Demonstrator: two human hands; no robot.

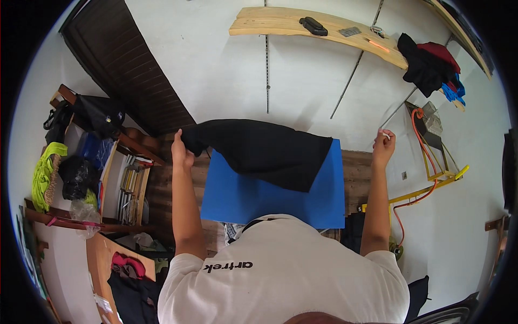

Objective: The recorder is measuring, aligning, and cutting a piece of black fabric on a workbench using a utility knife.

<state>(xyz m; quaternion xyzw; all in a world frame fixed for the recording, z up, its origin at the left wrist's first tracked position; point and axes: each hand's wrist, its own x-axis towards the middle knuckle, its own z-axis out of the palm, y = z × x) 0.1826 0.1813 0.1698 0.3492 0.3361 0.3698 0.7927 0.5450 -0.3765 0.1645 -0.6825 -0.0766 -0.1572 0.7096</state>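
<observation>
A black piece of cloth, apparently a garment [264,148], stretches in mid-air above a blue-topped table [237,202]. Its left end is bunched up at my left hand [182,150], whose fingers are closed on it. The wide right end hangs loose over the tabletop, its corner pointing down toward me. Out to the right, well apart from the cloth, my right hand [383,147] is raised with fingers loosely bent. Nothing shows in it, and a gap parts thumb and fingers.
Along the far wall runs a wooden shelf [270,20] with a black case [313,26] and dark clothes [426,65] at its right end. Bags and tools fill a rack [132,146] on the left. A yellow metal frame [415,200] with an orange hose stands right.
</observation>
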